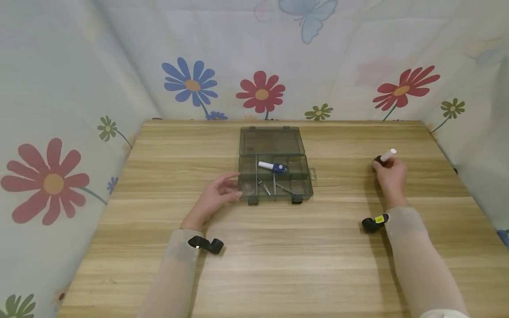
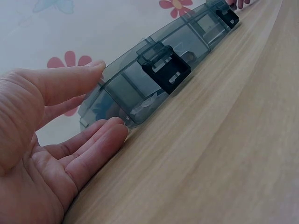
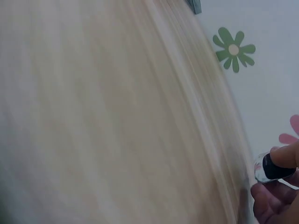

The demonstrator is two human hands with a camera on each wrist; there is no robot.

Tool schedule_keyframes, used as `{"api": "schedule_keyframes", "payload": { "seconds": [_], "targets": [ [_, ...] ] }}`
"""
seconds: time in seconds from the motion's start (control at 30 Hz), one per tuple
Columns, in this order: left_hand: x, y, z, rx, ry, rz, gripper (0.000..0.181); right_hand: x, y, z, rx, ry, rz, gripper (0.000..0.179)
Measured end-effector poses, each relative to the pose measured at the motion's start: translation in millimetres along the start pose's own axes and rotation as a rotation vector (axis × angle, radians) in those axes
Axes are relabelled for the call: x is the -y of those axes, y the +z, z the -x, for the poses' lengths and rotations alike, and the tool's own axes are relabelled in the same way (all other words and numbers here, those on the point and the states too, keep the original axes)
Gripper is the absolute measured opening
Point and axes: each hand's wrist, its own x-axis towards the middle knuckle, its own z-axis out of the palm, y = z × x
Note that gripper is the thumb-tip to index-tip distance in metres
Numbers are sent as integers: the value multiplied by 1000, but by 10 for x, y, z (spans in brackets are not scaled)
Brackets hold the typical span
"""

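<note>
A translucent grey compartment box (image 1: 274, 176) lies on the table with its lid (image 1: 271, 140) laid back. My left hand (image 1: 218, 192) is at the box's left end, thumb and fingers spread apart and fairly straight, their tips at its edge. Inside the box are a dark blue nail polish bottle (image 1: 279, 168) with a white cap, a small pair of scissors (image 1: 264, 187) and thin metal tools (image 1: 274, 187). Far to the right, my right hand (image 1: 391, 176) pinches another nail polish bottle (image 1: 387, 155), dark with a white cap. Fingers partly hide that bottle in the right wrist view.
The wood-grain table (image 1: 294, 256) carries the box near its back edge. A flower-printed cloth (image 1: 222, 39) hangs behind and at both sides. Two black latches (image 2: 168, 70) stick out from the box front. A black wrist camera (image 1: 371, 224) sits on each sleeve.
</note>
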Motion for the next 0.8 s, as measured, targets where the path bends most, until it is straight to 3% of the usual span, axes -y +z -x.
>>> {"api": "schedule_keyframes", "payload": {
  "seconds": [0.23, 0.5, 0.8],
  "targets": [
    [-13, -1, 2, -6, 0, 0, 62, 197, 105, 174, 118, -40, -280, 23],
    [3, -4, -5, -3, -2, 4, 63, 422, 313, 359, 217, -215, -187, 41],
    [21, -11, -11, -8, 0, 4, 62, 675, 564, 545, 335, -361, -167, 34]
  ]
}}
